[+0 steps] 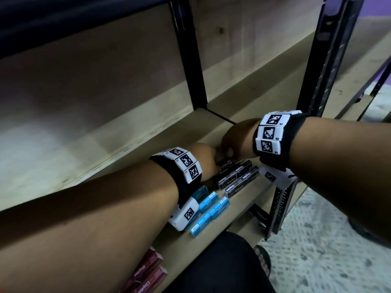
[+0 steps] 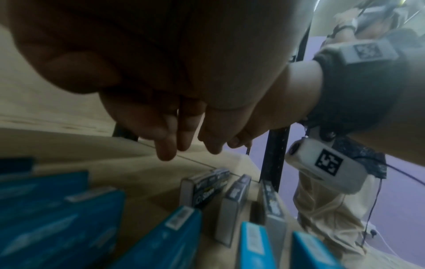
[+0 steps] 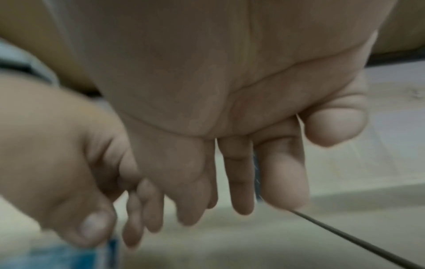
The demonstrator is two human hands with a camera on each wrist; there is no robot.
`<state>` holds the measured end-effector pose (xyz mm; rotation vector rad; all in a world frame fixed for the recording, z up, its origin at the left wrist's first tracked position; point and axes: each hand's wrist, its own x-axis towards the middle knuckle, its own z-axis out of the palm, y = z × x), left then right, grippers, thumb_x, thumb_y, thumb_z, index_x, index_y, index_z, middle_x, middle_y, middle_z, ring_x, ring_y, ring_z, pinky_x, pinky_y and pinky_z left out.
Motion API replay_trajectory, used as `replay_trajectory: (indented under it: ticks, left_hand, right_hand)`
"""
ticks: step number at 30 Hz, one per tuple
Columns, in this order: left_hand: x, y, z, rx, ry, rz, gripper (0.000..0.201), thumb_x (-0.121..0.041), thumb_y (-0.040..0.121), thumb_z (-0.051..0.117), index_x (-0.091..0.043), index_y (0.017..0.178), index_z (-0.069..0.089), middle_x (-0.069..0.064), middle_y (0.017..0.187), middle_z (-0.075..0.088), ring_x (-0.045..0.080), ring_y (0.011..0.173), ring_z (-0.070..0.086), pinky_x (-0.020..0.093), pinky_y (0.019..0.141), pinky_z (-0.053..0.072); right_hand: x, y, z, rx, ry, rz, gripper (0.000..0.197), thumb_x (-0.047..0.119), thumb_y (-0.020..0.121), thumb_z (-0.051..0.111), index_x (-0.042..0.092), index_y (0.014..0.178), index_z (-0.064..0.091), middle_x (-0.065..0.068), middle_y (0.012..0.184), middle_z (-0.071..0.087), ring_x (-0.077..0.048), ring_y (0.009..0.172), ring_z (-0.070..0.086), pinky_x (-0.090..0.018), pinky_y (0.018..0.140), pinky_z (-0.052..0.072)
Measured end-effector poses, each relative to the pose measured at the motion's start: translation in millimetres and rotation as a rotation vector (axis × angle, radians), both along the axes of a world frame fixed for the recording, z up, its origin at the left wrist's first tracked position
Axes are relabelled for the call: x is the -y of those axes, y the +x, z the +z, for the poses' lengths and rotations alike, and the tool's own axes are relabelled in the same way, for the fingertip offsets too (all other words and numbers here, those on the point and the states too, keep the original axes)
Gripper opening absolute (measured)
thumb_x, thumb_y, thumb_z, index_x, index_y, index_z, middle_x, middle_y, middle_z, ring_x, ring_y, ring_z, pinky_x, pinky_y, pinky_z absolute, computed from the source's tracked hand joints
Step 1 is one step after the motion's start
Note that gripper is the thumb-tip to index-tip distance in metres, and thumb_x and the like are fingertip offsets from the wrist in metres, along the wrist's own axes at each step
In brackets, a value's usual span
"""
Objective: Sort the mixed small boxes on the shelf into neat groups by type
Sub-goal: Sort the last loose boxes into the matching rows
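Both hands meet at the far end of the pale wooden shelf (image 1: pixel 131 142), over the far row of small black cardboard staple boxes (image 1: pixel 238 178). From the wrist views, the left hand (image 2: pixel 174 127) and right hand (image 3: pixel 230 145) each show straight, relaxed fingers with nothing between them; the head view hides the fingertips, so contact with a black box cannot be confirmed. Nearer and to the left lie the small blue cardboard boxes (image 1: pixel 211 206), and nearest, the red cardboard boxes (image 1: pixel 148 271). These boxes look light, stiff and smooth-sided; pinching the long sides should steady one, though neighbours sit close and could be nudged askew.
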<state>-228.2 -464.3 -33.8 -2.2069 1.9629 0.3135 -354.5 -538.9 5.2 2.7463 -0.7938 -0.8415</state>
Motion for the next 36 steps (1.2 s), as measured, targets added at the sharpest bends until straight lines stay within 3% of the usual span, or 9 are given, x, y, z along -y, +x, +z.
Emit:
replay_trajectory:
  ticks: [3, 5, 7, 10, 14, 22, 26, 29, 36]
  left_hand:
    - [-21, 1, 17, -0.072, -0.092, 0.048, 0.032, -0.042, 0.087, 0.066, -0.021, 0.111, 0.07, 0.003, 0.108, 0.068, 0.024, 0.098, 0.063, 0.029, 0.08, 0.05]
    - [-42, 9, 25, -0.113, -0.133, 0.078, 0.032, -0.044, 0.088, 0.064, -0.022, 0.11, 0.069, 0.0, 0.108, 0.068, 0.021, 0.097, 0.063, 0.026, 0.077, 0.047]
    - [-68, 17, 34, -0.129, -0.174, 0.088, 0.029, -0.047, 0.089, 0.063, -0.022, 0.104, 0.066, -0.005, 0.103, 0.068, 0.017, 0.091, 0.061, 0.023, 0.07, 0.04]
    - [-110, 30, 43, -0.21, -0.176, 0.147, 0.03, -0.046, 0.091, 0.063, -0.025, 0.113, 0.067, -0.008, 0.101, 0.069, 0.01, 0.089, 0.062, 0.022, 0.067, 0.037]
    - [-173, 51, 50, -0.315, -0.16, 0.221, 0.024, -0.043, 0.091, 0.065, -0.028, 0.11, 0.068, -0.012, 0.095, 0.07, 0.0, 0.08, 0.06, 0.01, 0.062, 0.039]
    - [-299, 99, 53, -0.36, -0.207, 0.413, 0.017, -0.045, 0.087, 0.067, -0.036, 0.102, 0.067, -0.018, 0.09, 0.068, -0.005, 0.08, 0.061, 0.028, 0.076, 0.051]
    - [-351, 116, 48, -0.328, -0.209, 0.475, 0.024, -0.051, 0.086, 0.065, -0.042, 0.108, 0.065, -0.026, 0.089, 0.067, -0.01, 0.079, 0.06, 0.016, 0.07, 0.047]
    - [-386, 122, 42, -0.238, -0.211, 0.502, 0.035, -0.06, 0.083, 0.059, -0.047, 0.116, 0.058, -0.028, 0.093, 0.064, -0.01, 0.084, 0.058, 0.02, 0.077, 0.049]
    - [-441, 128, 23, -0.203, -0.178, 0.582, 0.039, -0.062, 0.084, 0.056, -0.05, 0.121, 0.052, -0.031, 0.094, 0.059, -0.011, 0.089, 0.054, 0.02, 0.08, 0.048]
  right_hand:
    - [-7, -6, 12, 0.185, 0.05, -0.092, 0.043, 0.036, 0.098, 0.055, 0.025, 0.14, 0.053, 0.001, 0.138, 0.056, -0.023, 0.122, 0.055, -0.033, 0.097, 0.046]
    - [-17, -8, 20, 0.301, 0.094, -0.122, 0.046, 0.038, 0.097, 0.058, 0.032, 0.142, 0.05, 0.005, 0.141, 0.054, -0.02, 0.126, 0.053, -0.03, 0.099, 0.042]
    - [-32, -7, 23, 0.422, 0.148, -0.127, 0.044, 0.039, 0.093, 0.063, 0.035, 0.136, 0.055, 0.006, 0.134, 0.059, -0.017, 0.118, 0.057, -0.026, 0.094, 0.042]
    - [-67, 1, 27, 0.526, 0.24, -0.137, 0.038, 0.036, 0.089, 0.065, 0.038, 0.127, 0.061, 0.012, 0.119, 0.065, -0.013, 0.104, 0.062, -0.019, 0.081, 0.042]
    - [-123, 17, 29, 0.69, 0.295, -0.084, 0.036, 0.039, 0.081, 0.068, 0.046, 0.116, 0.065, 0.015, 0.109, 0.068, -0.008, 0.091, 0.062, -0.023, 0.081, 0.05]
    - [-227, 70, 33, 0.617, 0.309, 0.204, 0.036, 0.055, 0.082, 0.057, 0.045, 0.116, 0.056, 0.013, 0.103, 0.066, -0.01, 0.094, 0.062, -0.027, 0.074, 0.05]
    - [-262, 91, 23, 0.522, 0.323, 0.301, 0.038, 0.058, 0.079, 0.053, 0.048, 0.115, 0.051, 0.012, 0.107, 0.066, -0.014, 0.094, 0.064, -0.029, 0.074, 0.051]
    - [-283, 103, 14, 0.46, 0.284, 0.362, 0.039, 0.056, 0.076, 0.055, 0.048, 0.114, 0.052, 0.011, 0.104, 0.065, -0.014, 0.093, 0.063, -0.027, 0.066, 0.042]
    - [-322, 128, 1, 0.278, 0.231, 0.483, 0.032, 0.048, 0.075, 0.059, 0.029, 0.101, 0.06, 0.005, 0.089, 0.062, -0.021, 0.082, 0.062, -0.032, 0.066, 0.051]
